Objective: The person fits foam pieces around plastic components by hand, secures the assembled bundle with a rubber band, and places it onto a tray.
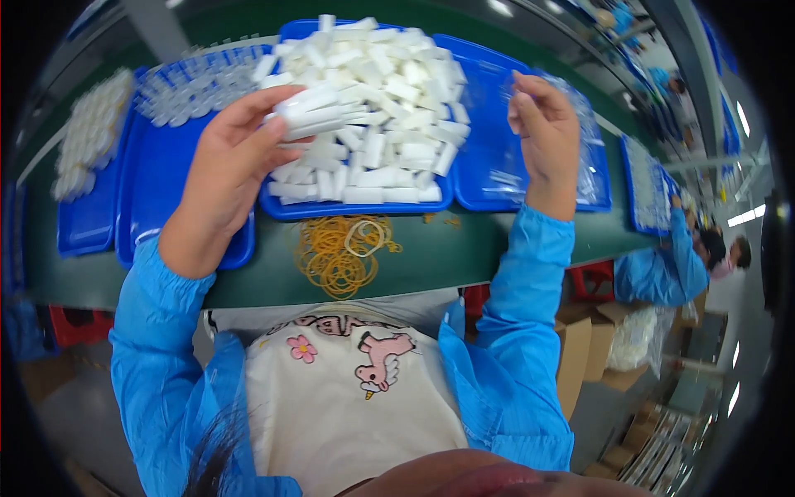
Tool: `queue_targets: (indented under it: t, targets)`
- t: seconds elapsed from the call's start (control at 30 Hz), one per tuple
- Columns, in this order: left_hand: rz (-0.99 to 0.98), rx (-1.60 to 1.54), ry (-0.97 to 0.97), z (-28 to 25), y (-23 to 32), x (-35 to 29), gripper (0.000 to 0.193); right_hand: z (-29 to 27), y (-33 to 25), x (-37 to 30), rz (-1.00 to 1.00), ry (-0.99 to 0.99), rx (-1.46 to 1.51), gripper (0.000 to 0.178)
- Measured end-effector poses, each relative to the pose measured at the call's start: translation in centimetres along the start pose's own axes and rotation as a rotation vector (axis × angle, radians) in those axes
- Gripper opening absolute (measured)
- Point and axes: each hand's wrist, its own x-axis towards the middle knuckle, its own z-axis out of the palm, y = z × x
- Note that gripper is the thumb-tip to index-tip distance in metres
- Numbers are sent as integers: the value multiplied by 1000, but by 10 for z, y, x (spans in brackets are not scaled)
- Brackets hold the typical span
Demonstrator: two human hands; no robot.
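Observation:
My left hand point(228, 157) is closed around a bundle of slim white pieces point(313, 112), slightly blurred, with their ends pointing right. The bundle is above a big heap of short white pieces point(397, 157) that fills the middle blue tray point(356, 210). Over the blue tray to its right point(480, 149), my right hand point(548, 132) is raised with fingertips pinched together. Whatever those fingertips hold, if anything, is too small to make out. Thin clear plastic pieces point(588, 157) lie in that right tray, partly behind my right hand and wrist.
Tan rubber bands point(339, 257) lie piled on the green table point(439, 261) near me. At left, a blue tray point(157, 166) has rows of clear cup-like parts point(195, 87) at its far end; whitish parts point(91, 137) are stacked beyond. A co-worker's blue sleeve point(662, 269) shows far right, near cardboard boxes point(584, 348).

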Motion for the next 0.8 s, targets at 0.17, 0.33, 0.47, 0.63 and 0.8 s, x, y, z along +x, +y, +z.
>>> queue_targets:
  t: [0.17, 0.33, 0.47, 0.63, 0.8]
  targets:
    - [36, 14, -37, -3, 0, 0, 39, 86, -2, -6, -75, -276, 207, 24]
    - [5, 85, -64, -1, 4, -3, 40, 102, 6, -26, 168, -253, 282, 21]
    - [59, 82, -90, 1, 1, -3, 40, 100, 9, -30, 150, -244, 253, 23]
    - [85, 164, -172, -2, 0, -4, 41, 102, 11, -34, 135, -285, 263, 22]
    - [55, 196, -161, -3, 0, -6, 41, 108, 13, -39, 86, -275, 280, 24]
